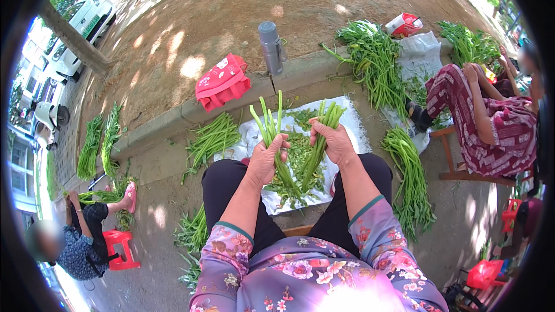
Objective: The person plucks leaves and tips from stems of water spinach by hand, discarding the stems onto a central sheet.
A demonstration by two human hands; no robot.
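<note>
My left hand (266, 160) is closed round a small bunch of long green vegetable stalks (270, 126), their ends fanning up past my fingers. Opposite it, my right hand (337, 143) grips a second, tighter bunch of green stalks (330, 115). The lower ends of both bunches come close together between my knees. Below them, loose leaves and trimmings (299, 143) are scattered over a white woven sheet (354, 122) on the ground. To the left of the sheet lies a pile of green stalks (215, 140).
A red bag (223, 82) and a grey flask (270, 48) stand by the kerb (159, 129). Leafy heaps (373, 60) and a long bundle of greens (407, 173) lie on the right. People sit at both sides, the left one by a red stool (120, 250).
</note>
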